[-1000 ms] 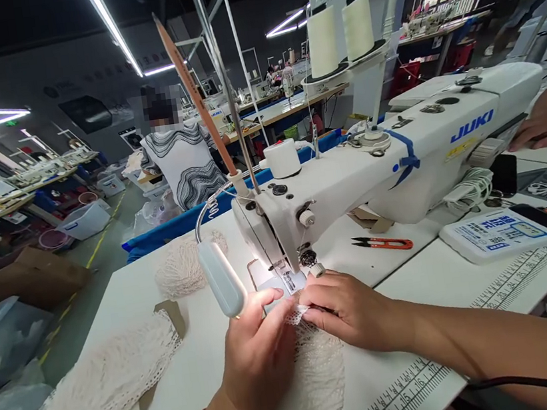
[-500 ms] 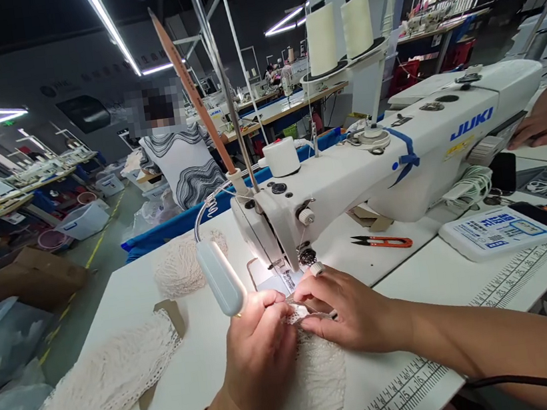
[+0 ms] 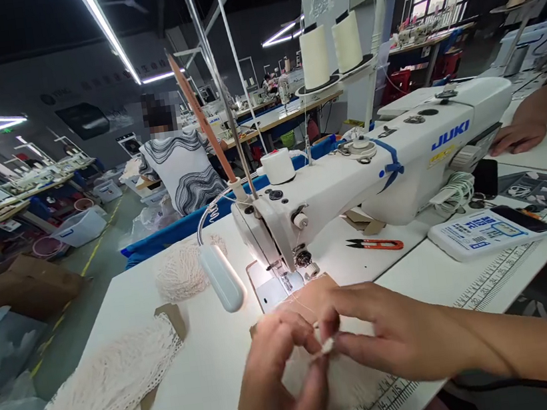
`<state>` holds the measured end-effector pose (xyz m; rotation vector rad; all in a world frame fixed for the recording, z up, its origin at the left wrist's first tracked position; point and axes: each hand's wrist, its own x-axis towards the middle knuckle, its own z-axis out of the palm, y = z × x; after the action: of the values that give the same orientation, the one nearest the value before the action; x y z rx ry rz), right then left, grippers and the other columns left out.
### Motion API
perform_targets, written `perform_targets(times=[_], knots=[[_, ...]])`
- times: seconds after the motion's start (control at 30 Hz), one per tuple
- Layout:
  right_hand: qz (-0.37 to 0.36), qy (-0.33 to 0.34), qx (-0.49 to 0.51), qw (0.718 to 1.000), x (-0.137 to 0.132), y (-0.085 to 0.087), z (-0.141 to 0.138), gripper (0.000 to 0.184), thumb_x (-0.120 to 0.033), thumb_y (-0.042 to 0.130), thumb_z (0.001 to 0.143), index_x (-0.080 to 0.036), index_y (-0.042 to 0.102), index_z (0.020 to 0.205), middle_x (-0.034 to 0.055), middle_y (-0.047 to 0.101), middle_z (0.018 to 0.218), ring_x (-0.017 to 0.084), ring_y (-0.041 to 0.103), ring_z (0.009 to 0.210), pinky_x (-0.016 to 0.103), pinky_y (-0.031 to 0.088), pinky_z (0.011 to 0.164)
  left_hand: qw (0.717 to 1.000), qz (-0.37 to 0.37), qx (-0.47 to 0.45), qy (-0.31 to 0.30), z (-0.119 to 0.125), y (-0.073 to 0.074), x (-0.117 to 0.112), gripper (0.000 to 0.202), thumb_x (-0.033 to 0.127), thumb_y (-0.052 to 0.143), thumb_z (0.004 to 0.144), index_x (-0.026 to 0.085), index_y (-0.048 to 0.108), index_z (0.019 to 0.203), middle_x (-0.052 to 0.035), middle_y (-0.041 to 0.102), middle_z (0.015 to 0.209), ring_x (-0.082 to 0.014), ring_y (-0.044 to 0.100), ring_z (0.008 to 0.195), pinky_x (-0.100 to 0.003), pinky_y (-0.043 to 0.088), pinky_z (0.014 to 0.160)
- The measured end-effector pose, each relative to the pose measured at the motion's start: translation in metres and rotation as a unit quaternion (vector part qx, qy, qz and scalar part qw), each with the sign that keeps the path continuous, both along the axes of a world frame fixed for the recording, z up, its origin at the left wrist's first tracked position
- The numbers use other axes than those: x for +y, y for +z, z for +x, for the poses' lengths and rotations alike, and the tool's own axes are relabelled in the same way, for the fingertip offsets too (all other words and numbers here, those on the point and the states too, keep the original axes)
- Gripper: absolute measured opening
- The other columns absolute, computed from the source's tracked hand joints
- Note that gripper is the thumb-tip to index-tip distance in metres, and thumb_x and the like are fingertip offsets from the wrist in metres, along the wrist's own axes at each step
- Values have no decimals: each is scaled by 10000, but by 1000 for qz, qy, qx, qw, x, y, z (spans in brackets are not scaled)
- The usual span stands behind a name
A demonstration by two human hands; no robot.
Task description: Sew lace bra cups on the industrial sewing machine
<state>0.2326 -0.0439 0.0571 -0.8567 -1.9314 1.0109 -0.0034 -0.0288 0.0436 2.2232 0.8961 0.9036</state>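
White sewing machine [image 3: 342, 189], one, beyond the hands. Right hand [image 3: 390, 327], one — forearm level from the right edge, forefinger bent, thumb closed in a pinch. Left hand [image 3: 274, 366], one — wrist low, thumb raised, fingers curled inward, pinching likewise. Cream cloth [image 3: 351, 379], blurred: edge gripped between both hands' fingertips, before the needle.
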Motion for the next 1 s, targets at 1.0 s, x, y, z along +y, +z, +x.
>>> perform_targets(times=[1.0], knots=[[286,-72,-317,901,49,-57,-11,214,-92,508,1026,-184,633,878,30,666,881,216,488,815,380,346,774,958,220,183,25,5,-36,36,216,149,506,1065,218,706,1019,-54,774,1094,-250,654,887,-449,516,819]])
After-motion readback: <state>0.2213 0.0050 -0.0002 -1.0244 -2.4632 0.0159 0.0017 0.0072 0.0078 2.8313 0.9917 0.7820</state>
